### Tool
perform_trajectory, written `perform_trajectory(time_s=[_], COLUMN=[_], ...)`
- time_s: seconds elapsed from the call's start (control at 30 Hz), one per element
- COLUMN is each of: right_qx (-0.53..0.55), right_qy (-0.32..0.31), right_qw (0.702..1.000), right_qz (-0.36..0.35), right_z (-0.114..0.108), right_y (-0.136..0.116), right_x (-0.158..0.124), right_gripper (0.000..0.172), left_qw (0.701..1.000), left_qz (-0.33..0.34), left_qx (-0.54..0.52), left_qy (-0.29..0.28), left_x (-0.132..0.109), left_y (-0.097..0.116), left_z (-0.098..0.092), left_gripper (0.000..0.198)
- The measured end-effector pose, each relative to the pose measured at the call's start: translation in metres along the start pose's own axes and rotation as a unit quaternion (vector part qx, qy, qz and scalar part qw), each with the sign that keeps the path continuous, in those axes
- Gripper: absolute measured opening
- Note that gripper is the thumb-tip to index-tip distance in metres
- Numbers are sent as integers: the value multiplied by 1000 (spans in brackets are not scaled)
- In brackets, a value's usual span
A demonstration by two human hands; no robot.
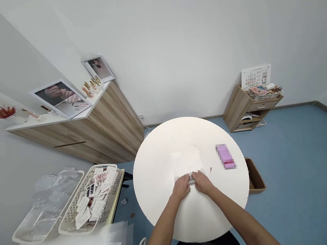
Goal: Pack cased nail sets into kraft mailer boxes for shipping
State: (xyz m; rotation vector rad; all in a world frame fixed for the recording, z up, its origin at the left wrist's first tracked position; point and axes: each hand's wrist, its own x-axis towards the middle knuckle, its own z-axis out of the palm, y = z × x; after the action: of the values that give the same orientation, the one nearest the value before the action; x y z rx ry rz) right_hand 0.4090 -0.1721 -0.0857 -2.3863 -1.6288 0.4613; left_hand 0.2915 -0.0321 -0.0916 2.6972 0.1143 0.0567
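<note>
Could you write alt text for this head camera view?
The left hand and right hand press on a folded white sheet on a round white table, beside a blurred pink box. A basket of small cards sits at lower left.

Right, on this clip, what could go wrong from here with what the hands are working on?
The left hand and right hand rest on a thin white folded sheet on a round white table. White on white, a slipped edge or crease could be hard to spot. A pixel-blurred pink rectangular box lies fairly near the table's edge, so a wide arm movement might knock it off.
</note>
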Motion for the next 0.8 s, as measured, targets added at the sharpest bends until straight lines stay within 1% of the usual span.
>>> perform_trajectory(time_s=[0.1,0.2,0.27,0.33,0.37,0.43,0.5,0.57,0.63,0.7,0.8], right_qx=[26,46,53,58,61,68,70,62,45,24,-4], right_qy=[-27,-27,-17,-10,-9,-10,-14,-15,-3,11,23], right_qw=[999,999,998,998,998,998,997,995,995,994,991], right_qz=[-3,9,6,-3,-5,9,40,71,90,106,130], right_z=[-6,-5,-6,-10,-13,-19,-24,-26,-24,-21,-13], right_y=[-3,-7,-9,-10,-10,-9,-8,-6,-6,-7,-7], right_x=[-14,-31,-39,-40,-39,-32,-23,-13,-4,3,10], right_gripper=[37,30,26,24,23,23,22,22,23,24,26], left_qw=[999,997,998,998,998,997,994,990,988,985,981], left_qz=[-26,-26,-15,-9,-15,-46,-91,-122,-140,-160,-184], left_qx=[-30,-48,-53,-56,-56,-58,-64,-72,-65,-36,20], left_qy=[-31,-49,-38,-20,-15,-13,-13,0,26,48,56], left_x=[-13,-29,-37,-40,-39,-35,-28,-19,-10,-3,4], left_y=[9,17,19,19,18,15,11,8,6,5,4], left_z=[-10,-15,-17,-19,-21,-23,-23,-19,-12,-6,3], left_gripper=[40,35,33,29,27,22,22,24,27,29,31])
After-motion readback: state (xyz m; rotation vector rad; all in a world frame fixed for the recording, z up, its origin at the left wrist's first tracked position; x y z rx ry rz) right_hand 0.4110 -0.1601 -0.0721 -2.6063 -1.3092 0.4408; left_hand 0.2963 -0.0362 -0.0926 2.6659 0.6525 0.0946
